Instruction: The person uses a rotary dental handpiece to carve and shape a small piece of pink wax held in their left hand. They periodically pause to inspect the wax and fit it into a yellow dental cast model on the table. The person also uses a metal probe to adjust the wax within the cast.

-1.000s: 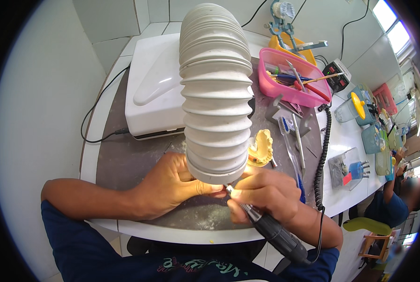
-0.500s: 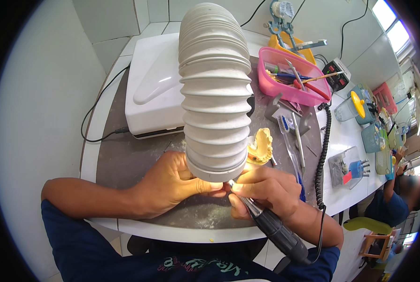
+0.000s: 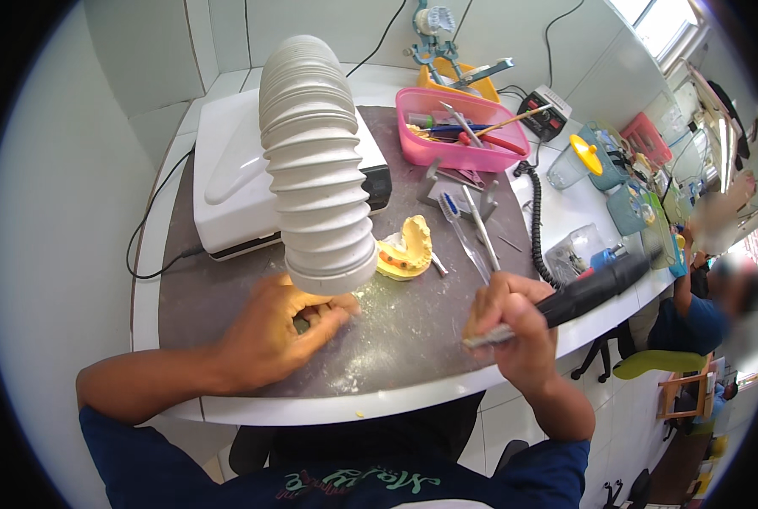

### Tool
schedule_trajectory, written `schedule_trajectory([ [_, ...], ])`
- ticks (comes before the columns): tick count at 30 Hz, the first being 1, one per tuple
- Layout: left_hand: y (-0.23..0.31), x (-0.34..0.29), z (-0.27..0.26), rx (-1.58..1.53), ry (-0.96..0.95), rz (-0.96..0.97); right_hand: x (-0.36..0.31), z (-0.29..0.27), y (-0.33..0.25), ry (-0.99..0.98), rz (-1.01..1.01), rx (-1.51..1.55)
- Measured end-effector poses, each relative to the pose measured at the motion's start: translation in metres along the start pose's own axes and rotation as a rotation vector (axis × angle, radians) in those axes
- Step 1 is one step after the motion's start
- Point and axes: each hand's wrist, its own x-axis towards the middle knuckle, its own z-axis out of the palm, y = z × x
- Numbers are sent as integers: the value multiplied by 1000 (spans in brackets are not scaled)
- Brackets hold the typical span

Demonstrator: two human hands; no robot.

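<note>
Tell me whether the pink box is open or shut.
The pink box is open: tools inside show from above, some sticking out past its rim.

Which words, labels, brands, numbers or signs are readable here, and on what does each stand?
Dark blue shirt: green and pinkish lettering across the front; I leave its words unquoted.
Black control box: any markings are too small to read.
I can make out no other text.

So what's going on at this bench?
A person's right hand holds a black handpiece over the near right of the grey mat. The left hand is curled beside the mouth of a ribbed white hose; whether it grips anything small isn't clear. A yellowish dental model sits right of the hose.
</note>
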Motion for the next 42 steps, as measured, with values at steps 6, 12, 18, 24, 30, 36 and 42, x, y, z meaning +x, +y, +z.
schedule_trajectory([
  [6,-11,-1,9,493,323,364,-72,-23,-32,247,159,72],
  [12,0,-14,9,788,292,374,-129,-21,-16,286,130,-63],
  [18,43,-56,62,654,66,609,-181,-48,-1,-94,-10,294],
  [24,82,-26,149,202,2,724,-174,-65,-2,-599,-64,582],
  [30,90,4,191,-288,-266,493,-178,-51,-50,-34,-37,54],
  [36,75,24,197,-959,-779,234,-121,-56,-57,79,-208,-534],
  [42,65,24,219,-1153,-449,106,-93,-66,-30,155,2,-755],
])
